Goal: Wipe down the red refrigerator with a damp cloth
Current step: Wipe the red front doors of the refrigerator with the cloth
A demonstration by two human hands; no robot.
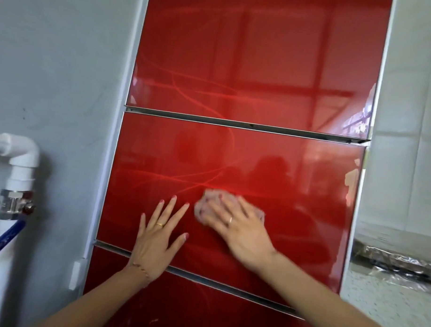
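The glossy red refrigerator [249, 74] fills the middle of the view, with three door panels split by silver gaps. My right hand [234, 225] lies flat on the middle panel and presses a small pale pink cloth [207, 198] against it; the cloth shows past my fingertips and is partly hidden under the hand. My left hand [158, 237] rests flat on the same panel just to the left, fingers spread, holding nothing, its heel over the lower gap.
A grey wall [66, 72] stands left of the fridge, with a white pipe [21, 156], a metal valve [12, 202] and a blue hose [4, 239]. On the right are white tiles [412, 96] and a speckled counter [385, 301] with crinkled foil [399, 262].
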